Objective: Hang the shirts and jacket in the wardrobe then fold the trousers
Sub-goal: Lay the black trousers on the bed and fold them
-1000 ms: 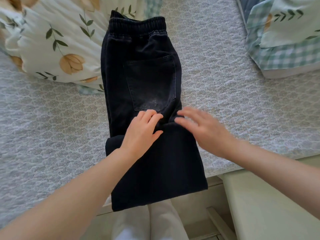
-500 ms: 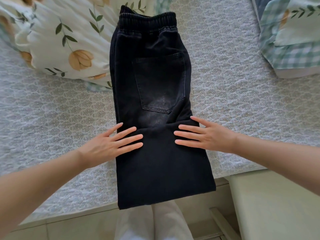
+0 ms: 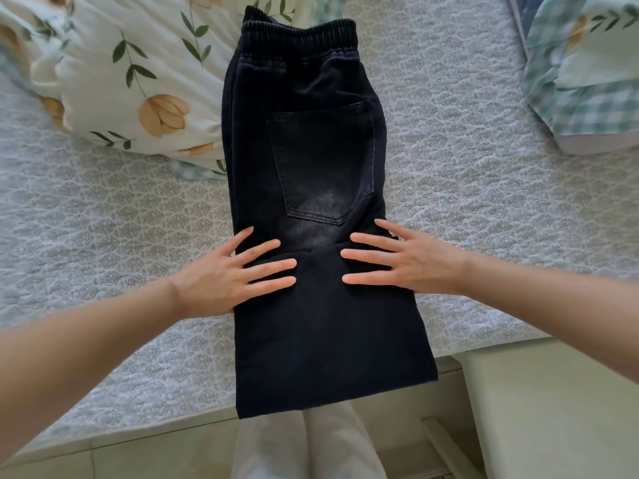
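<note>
Black denim is pressed flat under both hands. The left hand (image 3: 221, 281) is laid palm down, fingers straight and spread, with fingertips on the left side of the trousers (image 3: 321, 323) and the heel on the bed (image 3: 121, 219). The right hand (image 3: 411, 261) is likewise flattened and spread on the right side. Nothing is gripped by either.

The trousers are laid lengthwise on the bed, back pocket (image 3: 321, 167) uppermost, elastic waistband (image 3: 297, 36) at the far end, the near end overhanging the bed edge. A floral pillow (image 3: 138, 81) lies against their left side. Checked bedding (image 3: 581, 81) is noted well apart, far right.
</note>
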Available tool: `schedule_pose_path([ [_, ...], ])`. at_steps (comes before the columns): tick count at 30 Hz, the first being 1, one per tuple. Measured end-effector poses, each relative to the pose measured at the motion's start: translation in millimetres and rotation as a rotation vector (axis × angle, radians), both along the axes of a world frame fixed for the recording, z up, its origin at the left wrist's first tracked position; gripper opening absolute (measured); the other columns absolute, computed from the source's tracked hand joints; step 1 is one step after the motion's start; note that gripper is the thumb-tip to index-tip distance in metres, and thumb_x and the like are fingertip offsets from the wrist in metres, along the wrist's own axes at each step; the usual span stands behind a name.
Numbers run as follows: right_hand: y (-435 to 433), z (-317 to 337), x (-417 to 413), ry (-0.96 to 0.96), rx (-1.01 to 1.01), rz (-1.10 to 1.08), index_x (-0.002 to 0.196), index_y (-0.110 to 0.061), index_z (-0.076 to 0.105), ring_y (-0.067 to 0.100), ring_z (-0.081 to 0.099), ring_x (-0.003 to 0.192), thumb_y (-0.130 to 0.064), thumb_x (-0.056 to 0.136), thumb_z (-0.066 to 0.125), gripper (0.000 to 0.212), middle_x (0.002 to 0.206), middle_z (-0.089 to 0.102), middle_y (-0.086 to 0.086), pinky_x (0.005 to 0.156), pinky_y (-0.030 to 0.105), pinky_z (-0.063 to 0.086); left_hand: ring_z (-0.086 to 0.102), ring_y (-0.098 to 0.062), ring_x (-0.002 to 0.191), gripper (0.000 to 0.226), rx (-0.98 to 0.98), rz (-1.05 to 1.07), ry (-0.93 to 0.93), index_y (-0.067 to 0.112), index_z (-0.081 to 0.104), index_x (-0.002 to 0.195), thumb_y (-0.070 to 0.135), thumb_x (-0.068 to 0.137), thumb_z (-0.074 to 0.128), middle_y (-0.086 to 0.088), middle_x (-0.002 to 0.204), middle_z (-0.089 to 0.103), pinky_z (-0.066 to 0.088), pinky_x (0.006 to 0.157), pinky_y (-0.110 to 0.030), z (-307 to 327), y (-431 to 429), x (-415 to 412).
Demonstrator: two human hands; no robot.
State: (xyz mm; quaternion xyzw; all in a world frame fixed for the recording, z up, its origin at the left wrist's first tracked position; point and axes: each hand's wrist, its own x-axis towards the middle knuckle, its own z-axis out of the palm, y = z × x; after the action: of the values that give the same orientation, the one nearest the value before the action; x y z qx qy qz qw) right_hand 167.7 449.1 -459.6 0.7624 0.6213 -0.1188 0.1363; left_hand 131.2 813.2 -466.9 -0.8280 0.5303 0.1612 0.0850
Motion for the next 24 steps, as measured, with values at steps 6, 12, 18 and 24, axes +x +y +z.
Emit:
schedule_pose_path([
  [6,-0.9,21.8,-8.5,0.163,-0.054,-0.075,0.154,-0.036,0.01,0.034,0.003,0.149,-0.018,0.09,0.05,0.078,0.162,0.013,0.007,0.117,0.058,0.013,-0.003,-0.021,0.152,0.075,-0.036,0.162,0.292,0.045,0.019,0.153,0.037,0.091,0.061,0.019,0.162,0.011,-0.006,0.122,-0.051,12.6,-3.9,-11.5],
  [12,-18.3,45.5,-24.0,0.827,-0.01,-0.512,0.145,-0.055,0.023,-0.004,0.018,0.143,-0.038,0.096,0.052,0.059,0.153,0.025,-0.03,0.115,0.016,0.017,0.058,-0.01,0.118,0.045,-0.33,1.103,1.052,0.042,0.073,0.108,0.005,0.095,0.051,0.02,0.113,0.07,0.041,0.104,-0.027,56.7,-40.4,-28.0],
  [18,-17.7,52.0,-14.0,1.271,0.522,-1.767,0.111,-0.025,0.067,0.01,0.07,0.098,-0.056,0.096,0.042,0.043,0.108,0.073,-0.005,0.082,0.025,0.057,0.073,-0.029,0.09,0.033,-0.918,1.919,1.221,0.017,0.078,0.097,0.046,0.09,0.061,-0.012,0.103,0.075,0.056,0.074,-0.038,54.4,-34.9,-11.6],
  [24,-3.9,40.6,0.1,1.162,0.579,-1.899,0.115,-0.012,0.062,0.022,0.072,0.083,-0.052,0.099,0.04,0.049,0.102,0.07,0.013,0.066,0.024,0.057,0.071,-0.016,0.099,0.043,-0.887,1.868,0.945,0.027,0.064,0.119,0.055,0.087,0.065,0.007,0.108,0.073,0.053,0.09,-0.038,30.6,-45.3,-14.1],
])
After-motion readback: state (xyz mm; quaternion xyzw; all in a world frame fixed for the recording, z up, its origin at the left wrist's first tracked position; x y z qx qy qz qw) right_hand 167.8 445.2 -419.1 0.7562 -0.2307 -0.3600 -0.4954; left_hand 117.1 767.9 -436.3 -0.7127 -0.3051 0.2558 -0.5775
